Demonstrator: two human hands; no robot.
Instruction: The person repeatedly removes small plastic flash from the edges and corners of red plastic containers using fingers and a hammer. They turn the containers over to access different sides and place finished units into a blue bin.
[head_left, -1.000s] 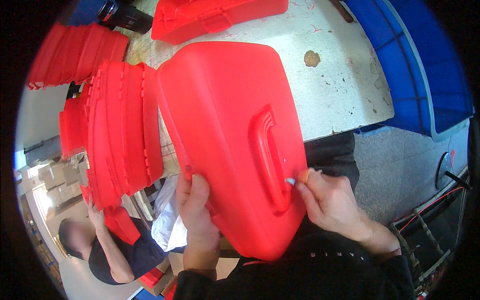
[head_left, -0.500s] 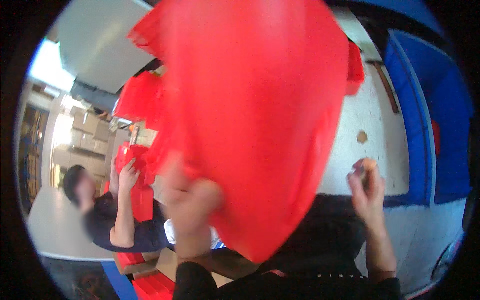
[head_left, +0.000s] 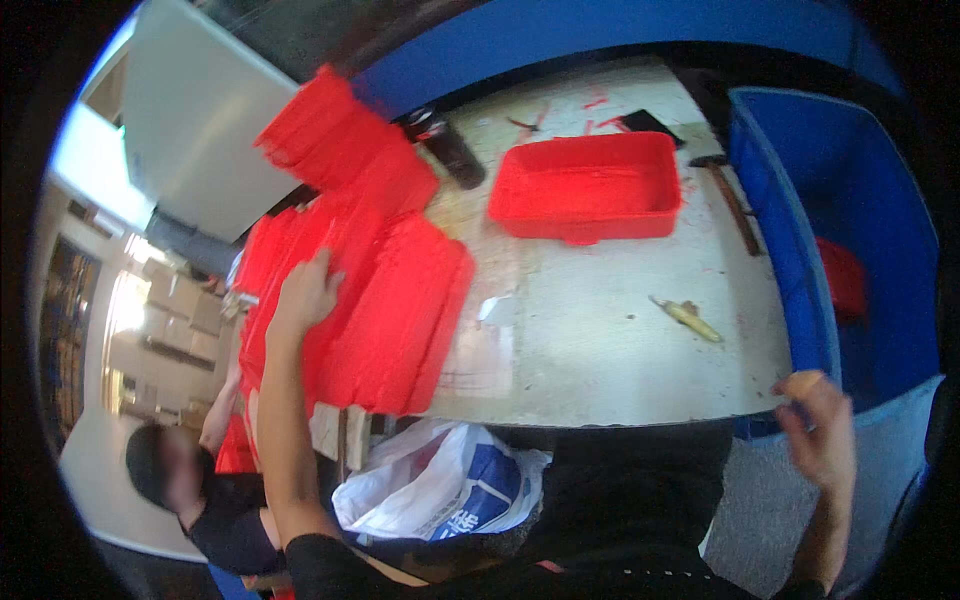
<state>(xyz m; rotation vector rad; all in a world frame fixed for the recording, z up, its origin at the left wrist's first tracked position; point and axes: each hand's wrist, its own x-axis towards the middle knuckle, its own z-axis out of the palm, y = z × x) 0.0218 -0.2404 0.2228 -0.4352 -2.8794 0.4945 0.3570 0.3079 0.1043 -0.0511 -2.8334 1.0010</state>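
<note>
My left hand (head_left: 308, 292) reaches over the stacked red plastic pieces (head_left: 405, 310) at the left of the table, fingers stretched out and touching or just above them. I cannot tell contact exactly. My right hand (head_left: 822, 430) hangs off the table's front right corner, near the blue bin, its fingers curled. A tan-orange patch shows at its index finger; whether this is a finger cover or a small held thing is unclear. A red rectangular tray (head_left: 585, 228) lies open side up at the table's far middle. A small yellowish-handled knife-like tool (head_left: 690, 319) lies nearer me.
At the right stands a blue bin (head_left: 785, 210) with a red piece (head_left: 843, 280) inside. A hammer (head_left: 735, 205) lies beside it. A dark bottle (head_left: 447, 150) stands behind the stack. A white bag (head_left: 430, 480) hangs below the table edge. A co-worker (head_left: 215, 490) is at left.
The large red piece that filled the view at my left hand is gone from there, uncovering the table and tray. My left hand has moved up and left onto the stack; my right hand moved right and down.
</note>
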